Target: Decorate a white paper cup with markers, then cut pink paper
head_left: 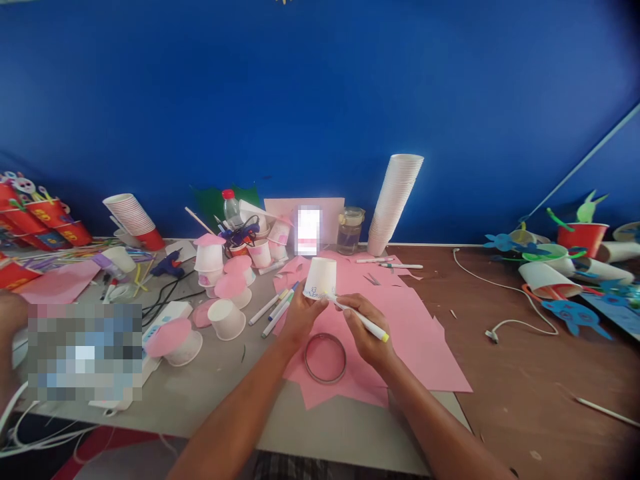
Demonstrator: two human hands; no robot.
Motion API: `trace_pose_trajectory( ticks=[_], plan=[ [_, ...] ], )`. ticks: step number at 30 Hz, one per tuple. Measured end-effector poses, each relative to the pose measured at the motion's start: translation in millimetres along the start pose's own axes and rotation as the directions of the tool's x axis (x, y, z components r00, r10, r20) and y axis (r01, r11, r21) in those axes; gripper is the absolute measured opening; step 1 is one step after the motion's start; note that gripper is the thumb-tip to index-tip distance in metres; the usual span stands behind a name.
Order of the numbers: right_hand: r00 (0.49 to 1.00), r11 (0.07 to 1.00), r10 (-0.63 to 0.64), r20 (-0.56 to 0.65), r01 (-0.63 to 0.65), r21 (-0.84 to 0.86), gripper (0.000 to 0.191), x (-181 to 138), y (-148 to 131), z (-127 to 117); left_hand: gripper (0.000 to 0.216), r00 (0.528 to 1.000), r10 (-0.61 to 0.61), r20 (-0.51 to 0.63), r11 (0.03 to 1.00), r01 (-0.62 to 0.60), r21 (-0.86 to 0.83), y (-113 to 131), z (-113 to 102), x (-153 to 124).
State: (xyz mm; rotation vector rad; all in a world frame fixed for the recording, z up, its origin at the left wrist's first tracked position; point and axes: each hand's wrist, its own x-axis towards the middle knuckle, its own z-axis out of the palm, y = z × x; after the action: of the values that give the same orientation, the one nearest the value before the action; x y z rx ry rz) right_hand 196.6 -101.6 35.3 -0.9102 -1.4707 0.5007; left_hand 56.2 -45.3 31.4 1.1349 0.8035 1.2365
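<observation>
Blue wall [320, 80] fills the background behind the counter [215, 380], which is grey on the left and brown on the right. Pink paper [425, 333] in overlapping sheets covers the centre of the counter. A tall cup stack [395, 200], white and leaning left, stands at the far edge of the paper, against the wall. A shorter red stack [134, 217] lies tilted at far left.

The left hand [300, 313] is closed around a white cup [320, 275], thumb and fingers pressed to its wall near the rim. The cup is inverted, base up, and sits at the centre of the counter over the paper, just in front of the hands. Blue line work shows along its lower edge.

The right hand [367, 333] pinches a white marker [377, 331] between thumb and fingers. The marker's tip is at the cup's lower edge; its yellow end points right.

A ring [325, 358] lies flat on the paper, just below and between the two hands. Loose pens [275, 310] lie just left of the left hand. A glass jar [350, 230] stands left of the cup stack. A white cable [500, 293] runs across the brown surface, well apart from the hands.
</observation>
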Motion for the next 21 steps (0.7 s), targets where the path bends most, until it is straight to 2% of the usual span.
trace_pose_trajectory(
  ticks=[9, 21],
  plan=[
    [0.996, 0.996, 0.071, -0.054, -0.068, 0.063, 0.017, 2.1, 1.1, -2.2, 0.040, 0.997, 0.042, 0.057, 0.996, -0.038, -0.075, -12.5, -6.6, 4.5],
    [0.986, 0.982, 0.138, -0.096, -0.123, 0.143, 0.018, 2.0, 2.6, -1.4, 0.038, 0.995, 0.025, 0.099, 0.994, -0.014, -0.109, -16.9, -9.0, 5.4]
  ],
)
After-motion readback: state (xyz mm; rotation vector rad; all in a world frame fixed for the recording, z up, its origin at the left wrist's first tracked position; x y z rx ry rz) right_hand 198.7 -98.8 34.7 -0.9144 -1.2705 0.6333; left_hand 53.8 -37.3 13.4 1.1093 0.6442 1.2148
